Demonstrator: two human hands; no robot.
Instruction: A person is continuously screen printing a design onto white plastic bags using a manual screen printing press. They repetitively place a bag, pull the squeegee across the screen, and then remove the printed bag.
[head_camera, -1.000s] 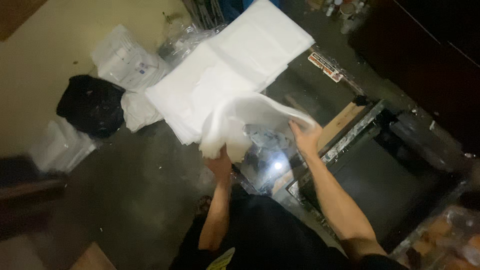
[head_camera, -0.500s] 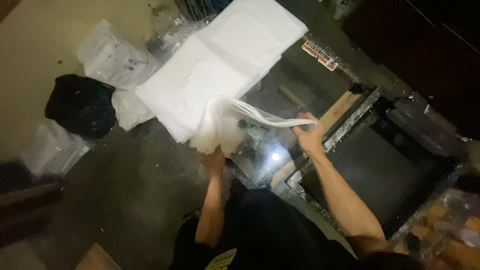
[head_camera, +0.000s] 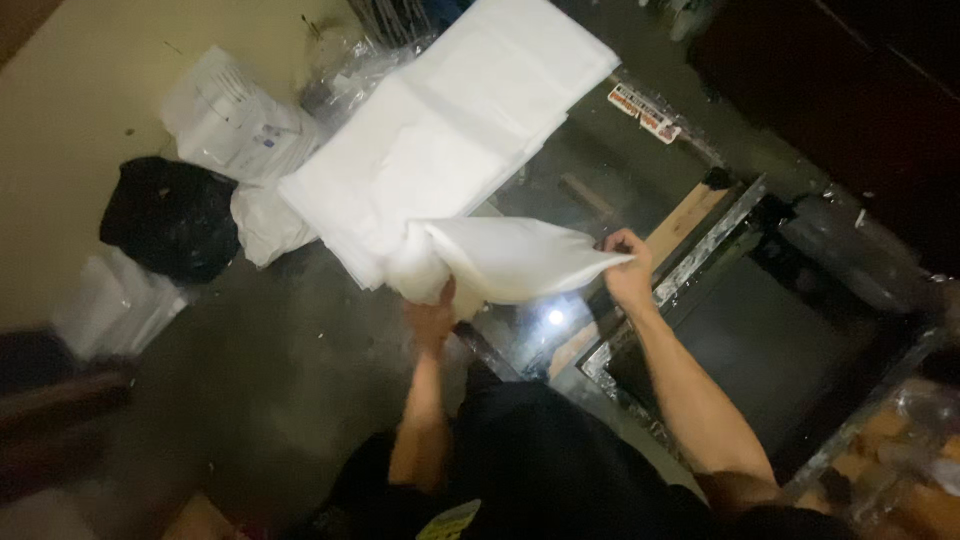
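A white plastic bag (head_camera: 505, 258) is stretched between both hands above a dark glass-topped surface (head_camera: 590, 185). My left hand (head_camera: 432, 318) grips its bunched end on the left. My right hand (head_camera: 628, 268) pinches its pointed corner on the right. Just beyond the bag lies a large stack of flat white bags (head_camera: 450, 130), running from the middle up to the top of the view.
A black bag (head_camera: 170, 215) and white plastic packs (head_camera: 235, 125) lie on the grey floor by a cream wall at left. A metal-framed dark opening (head_camera: 760, 330) with a wooden strip (head_camera: 685, 220) sits at right. Clear packaging (head_camera: 925, 440) is at lower right.
The bag has been pulled flatter and more taut between the hands, and the hands have moved apart. The camera view has shifted a little to the left.
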